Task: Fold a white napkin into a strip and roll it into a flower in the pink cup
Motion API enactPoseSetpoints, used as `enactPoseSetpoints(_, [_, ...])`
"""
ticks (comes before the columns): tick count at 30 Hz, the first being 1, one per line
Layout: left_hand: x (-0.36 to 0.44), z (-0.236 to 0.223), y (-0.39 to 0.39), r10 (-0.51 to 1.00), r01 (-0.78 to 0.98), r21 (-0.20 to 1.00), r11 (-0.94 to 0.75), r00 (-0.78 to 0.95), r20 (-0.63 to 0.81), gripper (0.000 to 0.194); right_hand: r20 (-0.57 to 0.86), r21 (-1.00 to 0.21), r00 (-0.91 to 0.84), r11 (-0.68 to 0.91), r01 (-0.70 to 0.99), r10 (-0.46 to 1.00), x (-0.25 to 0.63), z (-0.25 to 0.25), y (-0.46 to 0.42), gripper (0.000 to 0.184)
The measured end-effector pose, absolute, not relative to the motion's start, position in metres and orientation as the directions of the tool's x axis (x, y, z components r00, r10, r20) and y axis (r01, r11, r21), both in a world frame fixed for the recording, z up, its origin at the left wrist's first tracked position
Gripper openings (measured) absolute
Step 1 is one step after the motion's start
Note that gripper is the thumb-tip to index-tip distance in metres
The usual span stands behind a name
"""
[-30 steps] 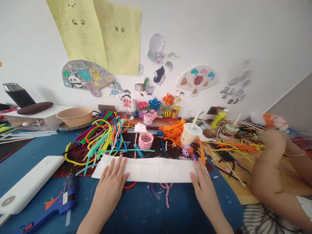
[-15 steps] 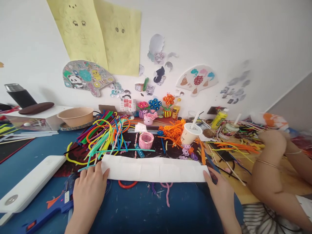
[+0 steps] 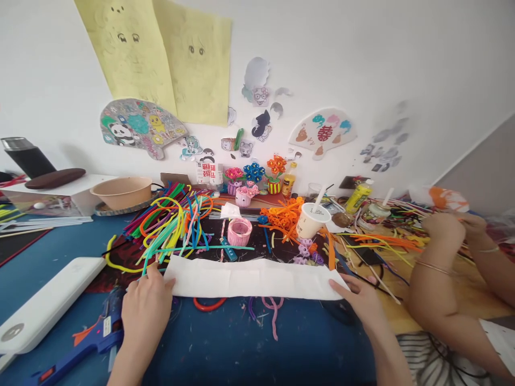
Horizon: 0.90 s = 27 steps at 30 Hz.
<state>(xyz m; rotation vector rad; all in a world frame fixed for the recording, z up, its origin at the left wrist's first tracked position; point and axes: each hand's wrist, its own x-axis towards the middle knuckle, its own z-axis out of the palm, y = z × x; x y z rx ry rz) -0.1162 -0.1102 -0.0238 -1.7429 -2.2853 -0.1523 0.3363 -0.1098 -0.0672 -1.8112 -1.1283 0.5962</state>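
Note:
A long, folded strip of white paper (image 3: 253,279), perhaps tissue, stretches level between my two hands, with faint creases across it. My left hand (image 3: 147,303) pinches its left end, thumb in front and fingers behind. At the other end my right hand (image 3: 358,297) has it between thumb and fingers. Just beyond the strip stand a small pink pot (image 3: 240,232) and a bundle of coloured pipe cleaners (image 3: 177,220). Pink and purple pipe cleaner pieces (image 3: 274,321) lie on the table below it, partly covered.
A blue glue gun (image 3: 96,338) and a white elongated device (image 3: 48,305) lie at left. A paper cup with straw (image 3: 311,222) stands beyond orange pipe cleaner pieces (image 3: 281,214). Another person's arms (image 3: 438,273) rest at right. Pipe cleaner flowers (image 3: 255,171) line the wall.
My right hand has shifted its hold a little inward on the strip, its thumb now further over the paper. The left fingers have bunched slightly. The view has moved slightly.

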Motion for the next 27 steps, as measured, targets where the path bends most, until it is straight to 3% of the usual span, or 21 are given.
enactPoseSetpoints(3, [-0.12, -0.027, -0.109, 0.927, 0.955, -0.053, 0.293, -0.269, 0.263, 0.043, 0.003, -0.921, 0.444, -0.17, 0.349, 0.896, 0.335, -0.062, -0.114, 0.055])
enactPoseSetpoints(9, [-0.117, -0.019, -0.111, 0.898, 0.948, -0.058, 0.314, -0.276, 0.343, 0.063, 0.001, -0.976, 0.411, -0.088, 0.197, 0.912, 0.335, -0.052, -0.123, 0.075])
enactPoseSetpoints(15, [-0.11, -0.008, -0.108, 0.913, 0.935, 0.132, 0.329, -0.351, 0.21, 0.055, 0.054, -0.993, 0.431, 0.005, 0.114, 0.901, 0.331, -0.042, -0.129, 0.085])
enactPoseSetpoints(22, [-0.127, 0.006, -0.115, 0.898, 0.882, 0.315, 0.351, -0.412, 0.153, 0.039, 0.143, -0.987, 0.516, 0.081, 0.14, 0.844, 0.334, -0.043, -0.146, 0.078])
enactPoseSetpoints(27, [-0.139, 0.011, -0.13, 0.916, 0.866, 0.402, 0.296, -0.376, 0.136, 0.037, 0.097, -0.992, 0.54, 0.039, 0.117, 0.836, 0.344, -0.055, -0.162, 0.075])
